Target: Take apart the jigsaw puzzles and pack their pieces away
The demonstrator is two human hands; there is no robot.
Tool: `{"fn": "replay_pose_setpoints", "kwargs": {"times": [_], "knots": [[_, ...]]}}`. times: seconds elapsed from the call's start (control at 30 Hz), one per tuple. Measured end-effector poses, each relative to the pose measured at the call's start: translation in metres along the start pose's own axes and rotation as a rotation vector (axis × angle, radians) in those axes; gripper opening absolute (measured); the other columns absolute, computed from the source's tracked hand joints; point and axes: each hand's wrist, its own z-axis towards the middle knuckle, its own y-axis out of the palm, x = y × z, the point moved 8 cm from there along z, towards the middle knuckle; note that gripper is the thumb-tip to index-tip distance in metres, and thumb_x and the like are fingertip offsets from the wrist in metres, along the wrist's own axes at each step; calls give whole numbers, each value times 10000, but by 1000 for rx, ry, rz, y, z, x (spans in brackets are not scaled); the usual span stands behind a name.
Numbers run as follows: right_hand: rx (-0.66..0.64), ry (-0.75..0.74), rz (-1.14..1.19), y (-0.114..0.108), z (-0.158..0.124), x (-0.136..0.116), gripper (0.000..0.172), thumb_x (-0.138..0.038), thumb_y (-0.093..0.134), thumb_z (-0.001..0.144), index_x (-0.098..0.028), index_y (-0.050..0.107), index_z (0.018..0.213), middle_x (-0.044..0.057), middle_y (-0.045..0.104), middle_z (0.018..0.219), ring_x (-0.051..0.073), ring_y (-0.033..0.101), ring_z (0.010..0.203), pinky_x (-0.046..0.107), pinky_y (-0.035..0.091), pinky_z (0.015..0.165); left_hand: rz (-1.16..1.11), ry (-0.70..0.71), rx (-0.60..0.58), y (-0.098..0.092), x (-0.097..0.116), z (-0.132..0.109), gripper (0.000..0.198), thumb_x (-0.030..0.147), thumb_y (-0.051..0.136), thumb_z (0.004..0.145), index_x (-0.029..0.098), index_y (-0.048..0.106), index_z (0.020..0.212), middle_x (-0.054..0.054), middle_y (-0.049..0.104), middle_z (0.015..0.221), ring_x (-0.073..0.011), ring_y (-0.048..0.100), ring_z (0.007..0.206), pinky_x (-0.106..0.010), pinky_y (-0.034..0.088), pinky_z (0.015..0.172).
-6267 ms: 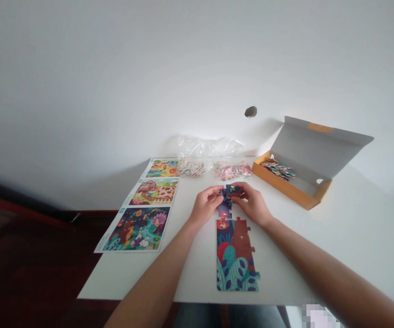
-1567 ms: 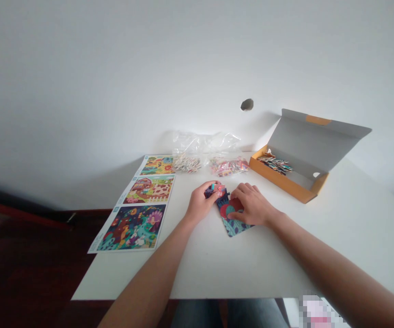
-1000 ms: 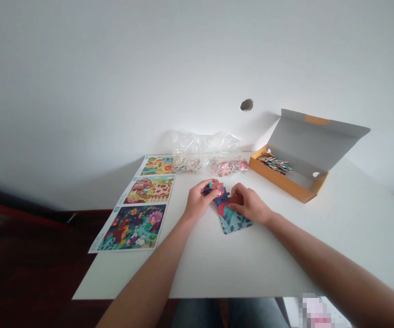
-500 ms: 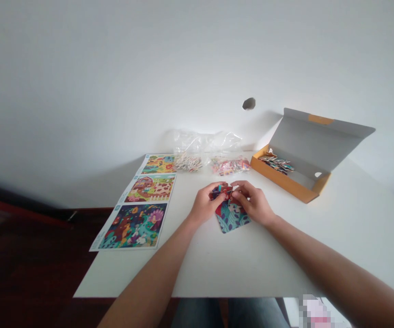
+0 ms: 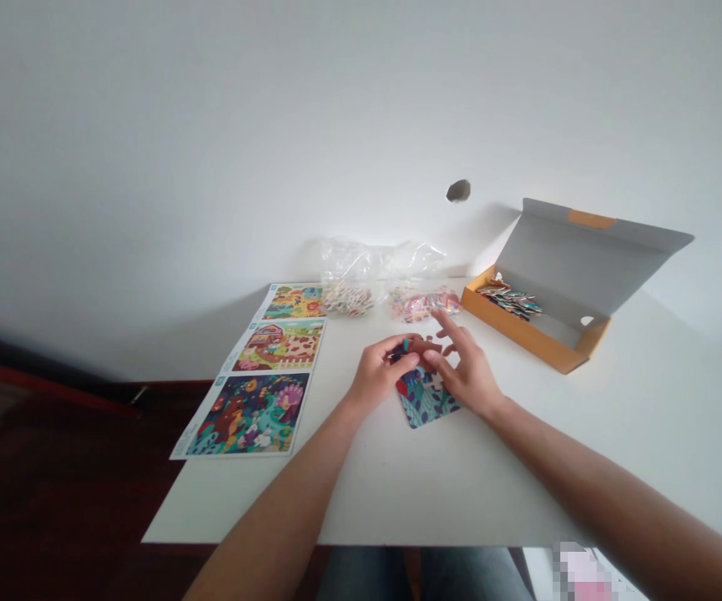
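Note:
My left hand [image 5: 378,373] is closed, thumb on top, on joined jigsaw puzzle pieces [image 5: 423,346] in brown, dark blue and teal. These sit over or against the upper edge of a partly assembled teal jigsaw section [image 5: 423,406] with leaf shapes, lying on the table. Whether the two are interlocked I cannot tell. My right hand [image 5: 468,371] has its fingers raised and spread, while its thumb touches the brown piece's right side. Part of the section is hidden under both hands.
A picture sheet [image 5: 226,376] with three scenes lies at the left on the white table [image 5: 366,492]. Clear bags of pieces [image 5: 348,299] rest at the back by the wall. An open orange box [image 5: 523,334] holding loose pieces stands at the back right.
My right fingers have lifted and spread away from the pieces, leaving the thumb there. More of the brown piece now shows. The left hand keeps its hold.

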Motion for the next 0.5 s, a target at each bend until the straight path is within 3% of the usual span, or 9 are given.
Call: {"fn": "replay_pose_setpoints", "kwargs": {"times": [0.07, 0.13, 0.23, 0.37, 0.5], "knots": [[-162, -97, -78, 10, -1, -4, 959, -574, 644, 829, -239, 122, 1559, 167, 385, 1488, 320, 447, 1257, 496, 444, 991, -123, -23, 144, -15, -2, 2, 443, 319, 751, 739, 144, 670, 1138, -101, 716, 1091, -239, 688, 954, -353, 556, 852], [-392, -201, -154, 25, -8, -8, 1168, -643, 724, 709, -201, 62, 1564, 190, 287, 1545, 377, 319, 1359, 573, 311, 1083, -298, -56, 277, -31, -5, 3, 421, 278, 738, 732, 149, 655, 1124, -84, 724, 1019, -210, 703, 857, -316, 582, 738], [-625, -251, -229, 40, -19, -11, 1172, -635, 749, 669, -188, 129, 1557, 193, 339, 1516, 399, 261, 1394, 608, 161, 1127, -595, -183, 392, -47, -14, 1, 335, 200, 651, 745, 137, 647, 1075, -58, 713, 874, -146, 690, 707, -202, 547, 549], [-625, -237, -209, 40, -17, -19, 933, -529, 752, 713, -198, 337, 1480, 150, 511, 1366, 331, 412, 1279, 524, 255, 1104, -824, -307, 338, -46, -17, 1, 237, 162, 556, 788, 96, 653, 994, -63, 673, 756, -89, 627, 592, -120, 472, 441], [-581, -226, -190, 36, -11, -21, 862, -512, 784, 678, -198, 433, 1399, 145, 539, 1283, 316, 467, 1181, 502, 326, 1052, -768, -334, 341, -42, -18, 0, 235, 162, 600, 783, 106, 655, 1005, -59, 673, 754, -102, 640, 612, -134, 489, 458]]}}
